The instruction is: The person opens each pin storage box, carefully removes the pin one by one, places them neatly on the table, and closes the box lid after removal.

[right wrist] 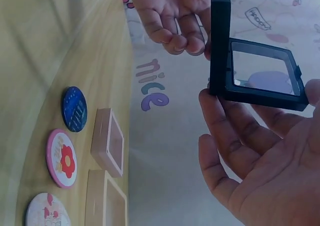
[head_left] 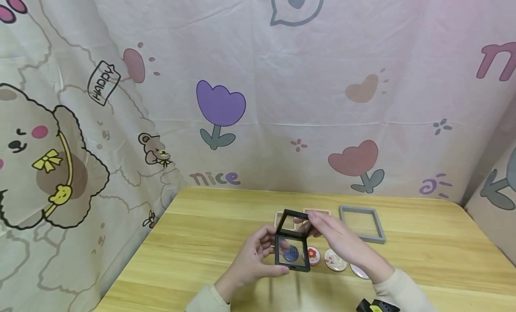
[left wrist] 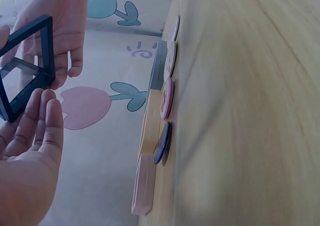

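Observation:
Both hands hold a black hinged display frame [head_left: 291, 234] with clear panels, raised over the table and folded part-way open. The left hand [head_left: 254, 257] grips its lower panel, thumb at the bottom edge and fingers at the side and behind. At the upper panel, the right hand [head_left: 336, 236] pinches the top corner; its fingers spread behind, as the right wrist view shows. Through the clear lower panel a dark blue round badge [head_left: 291, 254] shows on the table. Beside it lies a pink-rimmed badge with a red flower [right wrist: 62, 158].
Farther right lie a cream patterned badge [head_left: 335, 260] and a pale lilac one [head_left: 360, 271], partly under the right forearm. Behind the badges are a small pink frame [right wrist: 102, 141], a beige frame [right wrist: 95, 196] and a larger grey frame [head_left: 380, 224]. A printed cloth [head_left: 282, 101] hangs behind the table.

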Motion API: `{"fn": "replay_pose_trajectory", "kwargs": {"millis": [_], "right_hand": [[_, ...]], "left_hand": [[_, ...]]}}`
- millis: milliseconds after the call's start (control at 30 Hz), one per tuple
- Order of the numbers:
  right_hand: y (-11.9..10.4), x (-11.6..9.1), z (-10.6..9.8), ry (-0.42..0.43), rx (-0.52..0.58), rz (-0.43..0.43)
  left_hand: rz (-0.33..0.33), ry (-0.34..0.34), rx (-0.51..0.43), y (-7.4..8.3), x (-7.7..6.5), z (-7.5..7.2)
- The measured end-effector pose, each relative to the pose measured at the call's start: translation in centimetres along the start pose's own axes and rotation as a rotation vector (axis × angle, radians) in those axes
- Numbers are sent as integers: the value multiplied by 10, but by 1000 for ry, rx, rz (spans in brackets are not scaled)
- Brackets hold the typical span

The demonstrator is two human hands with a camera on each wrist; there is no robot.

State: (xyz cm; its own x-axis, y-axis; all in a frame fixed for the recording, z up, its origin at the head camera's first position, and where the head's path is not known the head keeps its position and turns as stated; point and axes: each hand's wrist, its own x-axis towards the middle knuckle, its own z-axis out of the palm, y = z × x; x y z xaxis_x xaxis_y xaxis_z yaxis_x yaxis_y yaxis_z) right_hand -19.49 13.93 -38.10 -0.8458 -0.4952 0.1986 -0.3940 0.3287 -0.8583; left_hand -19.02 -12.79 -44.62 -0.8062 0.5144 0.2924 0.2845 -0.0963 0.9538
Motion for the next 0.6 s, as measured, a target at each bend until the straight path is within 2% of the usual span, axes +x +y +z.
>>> {"fn": "replay_pose_trajectory", "kwargs": {"millis": [200,433,600], "right_hand": [[2,-5,0,-2,-40,33],[9,-7,6,-24,0,-98],[12,-10,8,50,-63,-150]], "left_hand": [[-30,-13,-29,-2,0,-1],[-93,-24,-86,-1,-1,-4],[-137,-35,-103,4,2,-3]]}}
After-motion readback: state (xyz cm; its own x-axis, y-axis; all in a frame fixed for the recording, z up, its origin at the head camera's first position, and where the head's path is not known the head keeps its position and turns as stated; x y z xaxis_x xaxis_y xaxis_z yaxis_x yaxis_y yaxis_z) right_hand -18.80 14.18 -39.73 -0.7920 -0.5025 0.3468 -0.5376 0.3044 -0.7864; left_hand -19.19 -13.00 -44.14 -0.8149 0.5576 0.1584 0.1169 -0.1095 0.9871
